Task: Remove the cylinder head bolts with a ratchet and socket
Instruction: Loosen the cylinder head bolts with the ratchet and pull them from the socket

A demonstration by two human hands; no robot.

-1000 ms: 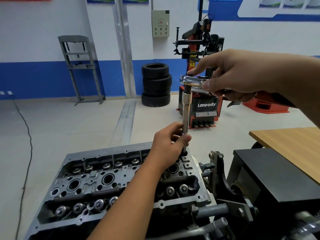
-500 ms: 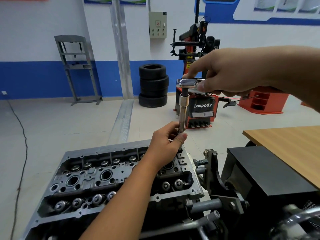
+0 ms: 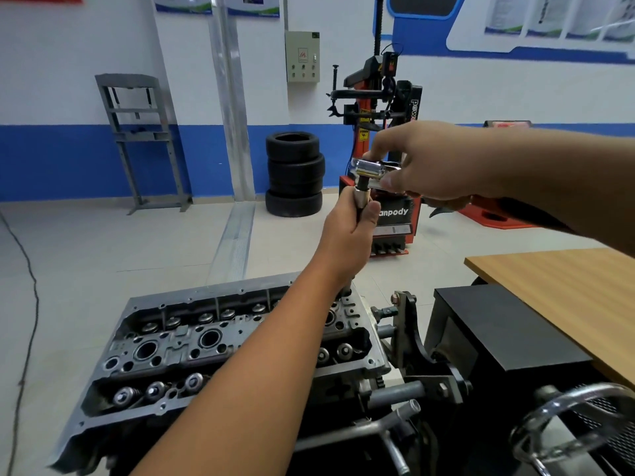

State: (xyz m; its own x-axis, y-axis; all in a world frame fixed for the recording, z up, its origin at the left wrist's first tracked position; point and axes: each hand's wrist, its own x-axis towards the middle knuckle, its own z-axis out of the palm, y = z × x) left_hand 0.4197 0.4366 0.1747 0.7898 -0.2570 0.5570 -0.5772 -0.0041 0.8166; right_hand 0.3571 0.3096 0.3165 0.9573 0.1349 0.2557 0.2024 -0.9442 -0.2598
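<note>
Head view: left forearm (image 3: 240,383) crosses the cylinder head (image 3: 165,352), hiding its middle.

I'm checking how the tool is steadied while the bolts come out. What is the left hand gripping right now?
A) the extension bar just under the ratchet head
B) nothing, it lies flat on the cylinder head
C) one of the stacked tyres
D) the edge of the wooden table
A: the left hand is wrapped round the upright extension bar just below the ratchet head, which the right hand holds, above the cylinder head.
</note>
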